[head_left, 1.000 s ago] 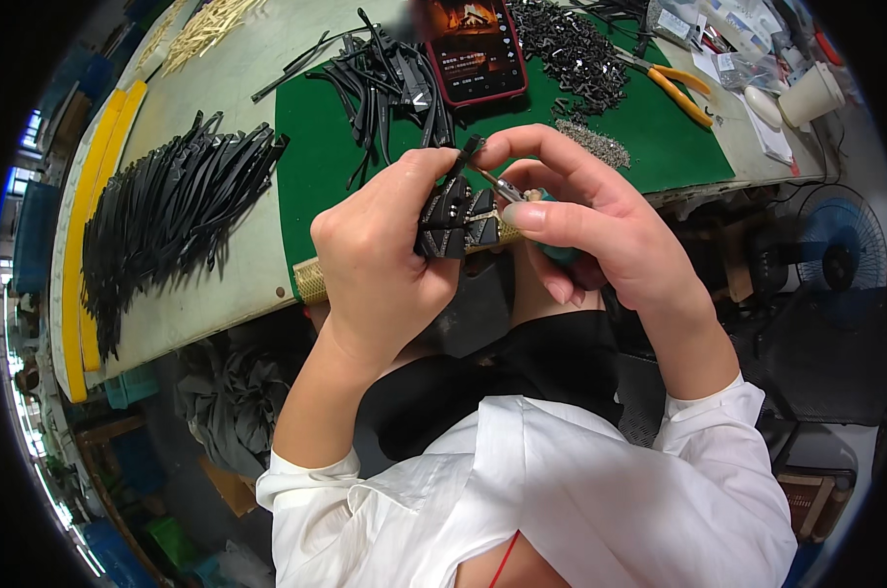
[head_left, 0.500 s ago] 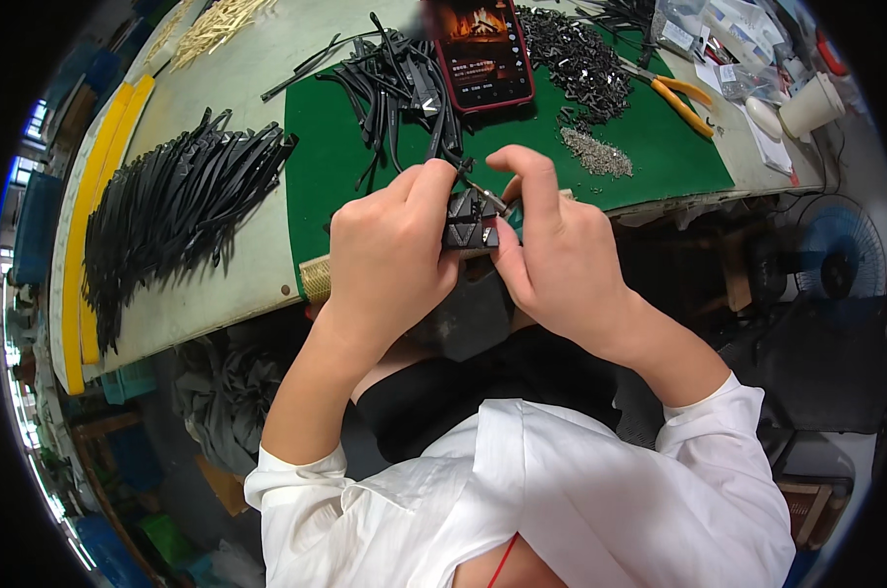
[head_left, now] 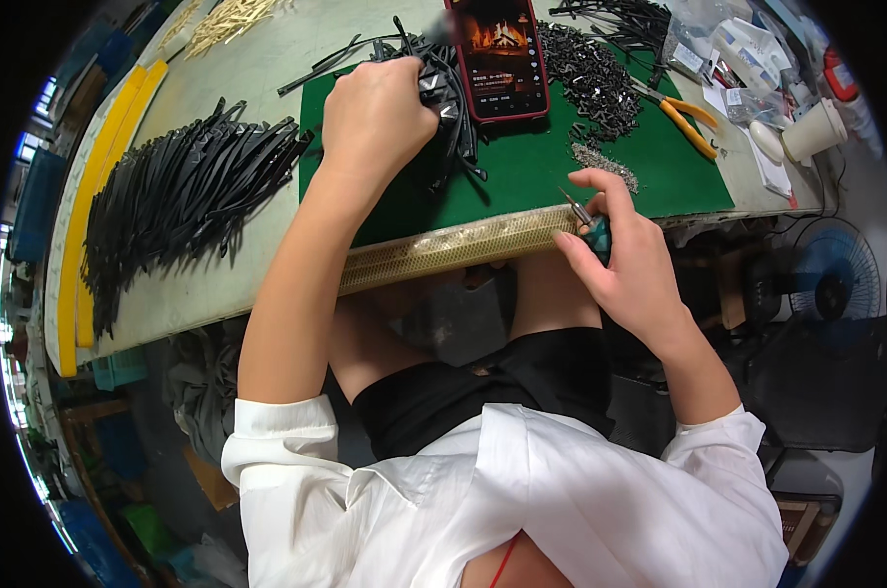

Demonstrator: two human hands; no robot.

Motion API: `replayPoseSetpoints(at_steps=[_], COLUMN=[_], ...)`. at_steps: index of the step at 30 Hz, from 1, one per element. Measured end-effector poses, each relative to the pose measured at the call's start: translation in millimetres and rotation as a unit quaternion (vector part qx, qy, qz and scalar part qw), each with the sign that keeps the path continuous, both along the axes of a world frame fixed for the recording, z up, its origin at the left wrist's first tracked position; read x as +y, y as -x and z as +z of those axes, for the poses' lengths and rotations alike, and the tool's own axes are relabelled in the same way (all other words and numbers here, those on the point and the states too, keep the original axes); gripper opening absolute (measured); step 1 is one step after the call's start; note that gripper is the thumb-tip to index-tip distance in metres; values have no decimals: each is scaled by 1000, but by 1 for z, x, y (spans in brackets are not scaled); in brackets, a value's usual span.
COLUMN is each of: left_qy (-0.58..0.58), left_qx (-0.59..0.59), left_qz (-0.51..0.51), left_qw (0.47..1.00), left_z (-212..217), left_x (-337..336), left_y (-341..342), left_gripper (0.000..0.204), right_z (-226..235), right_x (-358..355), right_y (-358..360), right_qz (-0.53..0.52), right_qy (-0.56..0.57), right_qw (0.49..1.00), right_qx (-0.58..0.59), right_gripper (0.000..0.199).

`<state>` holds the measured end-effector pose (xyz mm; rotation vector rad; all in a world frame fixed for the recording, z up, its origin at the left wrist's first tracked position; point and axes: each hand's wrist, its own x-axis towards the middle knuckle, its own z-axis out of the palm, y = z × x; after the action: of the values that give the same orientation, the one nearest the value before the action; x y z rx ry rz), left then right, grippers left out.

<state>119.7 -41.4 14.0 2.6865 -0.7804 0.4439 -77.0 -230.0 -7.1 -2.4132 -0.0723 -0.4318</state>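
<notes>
My right hand [head_left: 624, 240] is closed around a small screwdriver with a teal handle [head_left: 596, 235]. Its thin metal shaft points up and left, just above the table's front edge. Farther out, my left hand [head_left: 375, 113] is curled at a loose heap of black eyeglass temples [head_left: 453, 147], left of the phone. Its fingertips are hidden by the hand itself, and I cannot make out what they grip. A dark angular part [head_left: 431, 90] shows right beside its fingers.
A phone [head_left: 507, 103] in a red case lies on the green mat [head_left: 531, 176]. Beyond are small black pieces [head_left: 600, 83], tiny metal bits [head_left: 605, 165] and orange-handled pliers [head_left: 693, 125]. A large row of black temples [head_left: 179, 196] and yellow strips [head_left: 81, 235] lie left. A perforated strip [head_left: 443, 250] lines the edge.
My hands have come apart from the dark block they held together. The left has moved up and left to the heap; the right has shifted right and down with the screwdriver.
</notes>
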Motion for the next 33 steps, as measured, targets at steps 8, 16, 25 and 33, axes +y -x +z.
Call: replayPoseSetpoints(at_steps=[8, 16, 25, 33], left_qy=[-7, -26, 217, 248], left_qx=[88, 3, 182, 276], left_qz=[-63, 35, 1, -77], left_qw=[994, 999, 959, 925], left_z=[-3, 4, 12, 5], left_x=[-5, 10, 39, 39], left_y=[21, 25, 23, 26], left_gripper=[25, 24, 26, 23], right_z=[-2, 1, 23, 32], right_x=[-15, -29, -67, -68], right_y=[7, 4, -3, -5], right_qz=[-22, -26, 39, 109], right_qy=[-26, -20, 97, 179], right_qw=[999, 999, 988, 965], right_qx=[20, -3, 117, 156], right_gripper=[43, 37, 32, 29])
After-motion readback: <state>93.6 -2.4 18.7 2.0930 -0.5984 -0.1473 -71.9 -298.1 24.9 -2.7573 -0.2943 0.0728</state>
